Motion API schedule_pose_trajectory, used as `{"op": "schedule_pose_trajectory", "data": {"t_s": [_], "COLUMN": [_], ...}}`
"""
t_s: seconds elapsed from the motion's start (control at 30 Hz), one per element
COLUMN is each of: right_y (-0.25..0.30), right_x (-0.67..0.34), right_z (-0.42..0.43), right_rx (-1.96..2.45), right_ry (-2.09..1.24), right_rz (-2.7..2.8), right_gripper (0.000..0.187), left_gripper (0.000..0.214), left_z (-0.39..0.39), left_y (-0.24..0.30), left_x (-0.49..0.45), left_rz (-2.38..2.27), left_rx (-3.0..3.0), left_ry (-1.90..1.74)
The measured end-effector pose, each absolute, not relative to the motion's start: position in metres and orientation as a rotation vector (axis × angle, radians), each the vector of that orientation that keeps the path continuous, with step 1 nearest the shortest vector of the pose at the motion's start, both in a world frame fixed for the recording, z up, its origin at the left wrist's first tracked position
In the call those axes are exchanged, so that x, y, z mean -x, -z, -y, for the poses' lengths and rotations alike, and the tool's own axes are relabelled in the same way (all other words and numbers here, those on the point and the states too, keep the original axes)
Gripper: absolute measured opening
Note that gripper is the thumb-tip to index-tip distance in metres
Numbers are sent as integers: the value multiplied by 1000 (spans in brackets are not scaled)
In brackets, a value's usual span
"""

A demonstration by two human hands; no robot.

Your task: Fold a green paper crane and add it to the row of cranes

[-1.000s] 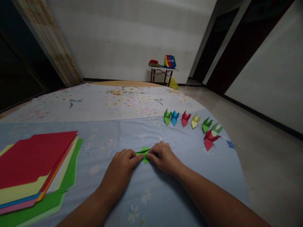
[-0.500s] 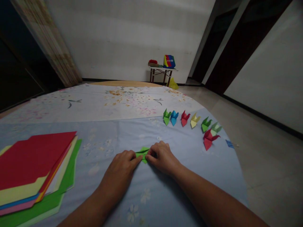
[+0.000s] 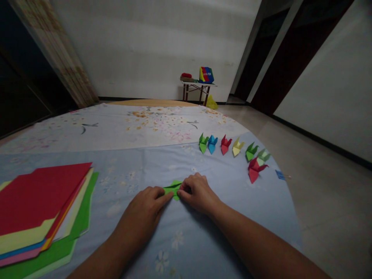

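A small piece of folded green paper (image 3: 174, 187) lies on the blue part of the tablecloth, between my two hands. My left hand (image 3: 151, 201) presses on its left side, with the thumb stretched along the lower edge and the fingers curled behind. On the right side, my right hand (image 3: 197, 193) pinches the paper between thumb and forefinger. My fingertips cover both ends of the piece, so its full shape is hidden. Folded paper cranes in several colours, such as a blue crane (image 3: 212, 144) and a large red crane (image 3: 255, 170), stand beyond my right hand.
A stack of coloured paper sheets (image 3: 43, 197) lies at the left, red on top. A small blue object (image 3: 280, 175) sits by the table's right edge. The round table carries a flowered tablecloth (image 3: 122, 133). Against the far wall stands a small table (image 3: 196, 83) with a colourful box (image 3: 206, 75).
My left hand has shifted slightly left along the green paper, and more of the paper's left part shows. My right hand keeps its pinch. The whole view has moved a little.
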State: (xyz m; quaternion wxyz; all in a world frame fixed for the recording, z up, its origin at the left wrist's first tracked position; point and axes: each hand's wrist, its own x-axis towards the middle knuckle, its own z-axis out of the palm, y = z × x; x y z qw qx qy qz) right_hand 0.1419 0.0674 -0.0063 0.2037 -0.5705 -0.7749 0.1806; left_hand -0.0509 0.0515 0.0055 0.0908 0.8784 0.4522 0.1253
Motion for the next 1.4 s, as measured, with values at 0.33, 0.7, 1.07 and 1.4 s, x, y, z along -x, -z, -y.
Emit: {"op": "schedule_pose_trajectory", "data": {"t_s": [0.33,0.7,1.07,1.4], "right_y": [7,8,4,10], "right_x": [-145,-144,-142,-162], "right_z": [-62,-65,-66,-60], "right_rx": [1603,1627,1660,1642], "right_ry": [-446,-469,-470,-348], "right_rz": [2160,2152,2149,2023], "right_gripper": [11,9,10,36], "left_gripper": [28,27,41,37], "left_z": [-49,-49,-45,-45], "left_y": [-4,-1,0,1], "left_x": [47,46,42,43], "left_rz": [-1367,-1378,-1410,-1404], "left_rx": [-2728,-2756,-2765,-2741], "left_ry": [-238,-197,-152,-237]}}
